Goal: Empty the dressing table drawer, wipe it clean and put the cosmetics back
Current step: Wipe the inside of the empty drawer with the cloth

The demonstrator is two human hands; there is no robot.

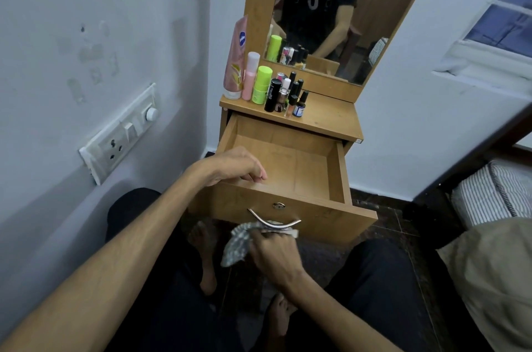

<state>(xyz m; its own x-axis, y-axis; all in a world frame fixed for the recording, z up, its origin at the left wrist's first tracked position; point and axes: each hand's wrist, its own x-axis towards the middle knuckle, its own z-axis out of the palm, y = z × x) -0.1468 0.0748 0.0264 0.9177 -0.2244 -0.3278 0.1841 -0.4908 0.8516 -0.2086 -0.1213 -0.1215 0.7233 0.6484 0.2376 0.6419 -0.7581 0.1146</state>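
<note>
The wooden drawer (336, 176) of the dressing table stands pulled out, with nothing inside it. My left hand (234, 164) rests on the drawer's front edge at its left corner, fingers loosely bent over the rim. Below the drawer's metal handle (273, 222), my right hand (276, 256) grips a grey patterned cloth (237, 245) against the drawer front. On the table top (331, 118) stand several cosmetics: a pink tube (236, 63), a pink bottle (250, 78), a green stick (262, 85), a black tube (272, 95) and small dark bottles (299, 104).
A mirror (331, 11) rises behind the table top. A switch panel (121, 132) is on the left wall. A striped mattress (495, 193) and beige fabric (495, 279) lie at the right. My knees and bare feet are on the dark floor under the drawer.
</note>
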